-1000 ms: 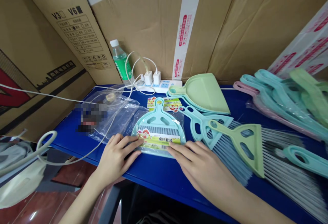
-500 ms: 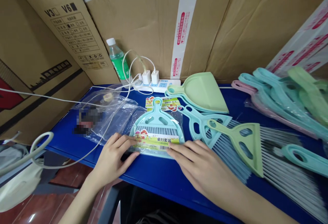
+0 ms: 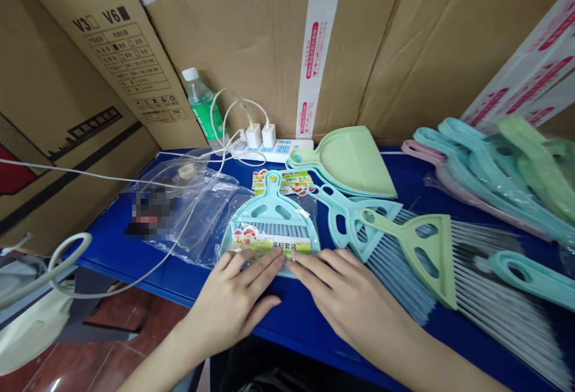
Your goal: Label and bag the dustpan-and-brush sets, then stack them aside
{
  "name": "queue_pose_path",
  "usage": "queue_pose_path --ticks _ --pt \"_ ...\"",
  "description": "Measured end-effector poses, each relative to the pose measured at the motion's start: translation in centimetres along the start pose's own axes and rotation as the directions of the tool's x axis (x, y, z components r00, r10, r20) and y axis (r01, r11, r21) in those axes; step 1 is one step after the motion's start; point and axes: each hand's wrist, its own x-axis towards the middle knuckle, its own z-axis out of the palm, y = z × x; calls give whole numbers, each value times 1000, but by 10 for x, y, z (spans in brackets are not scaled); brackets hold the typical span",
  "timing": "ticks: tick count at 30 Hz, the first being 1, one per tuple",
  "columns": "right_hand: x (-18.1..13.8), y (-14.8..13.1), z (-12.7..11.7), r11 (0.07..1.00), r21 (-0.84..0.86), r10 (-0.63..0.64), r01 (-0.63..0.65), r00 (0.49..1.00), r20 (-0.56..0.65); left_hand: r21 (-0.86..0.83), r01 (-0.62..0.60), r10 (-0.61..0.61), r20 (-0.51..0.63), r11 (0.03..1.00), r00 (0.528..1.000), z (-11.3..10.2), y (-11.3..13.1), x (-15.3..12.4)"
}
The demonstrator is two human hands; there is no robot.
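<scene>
A light-blue dustpan-and-brush set [image 3: 269,209] lies flat in a clear plastic bag near the table's front edge, its handle pointing away from me. A printed label card [image 3: 265,242] lies across its lower part. My left hand [image 3: 245,293] rests with extended fingers on the card's lower edge, thumb apart. My right hand [image 3: 345,287] lies beside it, outstretched fingertips on the card's lower right. The fingers of both hands nearly meet and hide the card's bottom edge. To the right are a blue brush [image 3: 359,218] and a green brush [image 3: 417,242].
Stacked dustpans [image 3: 354,161] stand behind, with more label cards [image 3: 287,182] beside them. Bagged sets [image 3: 485,170] pile up at the right. At the back are a power strip [image 3: 287,149] and a bottle [image 3: 204,108]. Plastic bags [image 3: 211,200] and a white cable lie left.
My left hand has moved right from the bag's left side onto the label card's lower edge, close to my right hand. The right hand has stayed nearly in place.
</scene>
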Motion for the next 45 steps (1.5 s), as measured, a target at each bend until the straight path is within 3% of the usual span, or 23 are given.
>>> queue_pose_path --ticks 13,23,29,34,37,43,45 --pt "-2 3 0 999 46 21 -22 999 29 -8 129 -129 -21 992 991 -13 -31 -24" --pt "-1 2 -1 996 80 42 -42 999 0 -23 158 -160 -97 987 982 -18 -44 -31" --pt "-1 1 -4 998 68 18 -18 1000 7 -206 242 -269 -116 948 956 -13 -40 -21" --pt "-1 1 -7 998 57 20 -22 999 38 -362 415 -485 -125 834 865 -2 -40 -14" --pt "-1 1 -8 994 101 31 -36 998 52 -492 523 -607 -13 696 795 4 -46 -14" --pt "0 2 -12 975 202 80 -92 994 69 -643 567 -643 147 515 751 -2 -50 -12" --pt "0 3 -14 962 248 99 -114 992 72 -721 557 -634 213 412 744 -9 -49 -9"
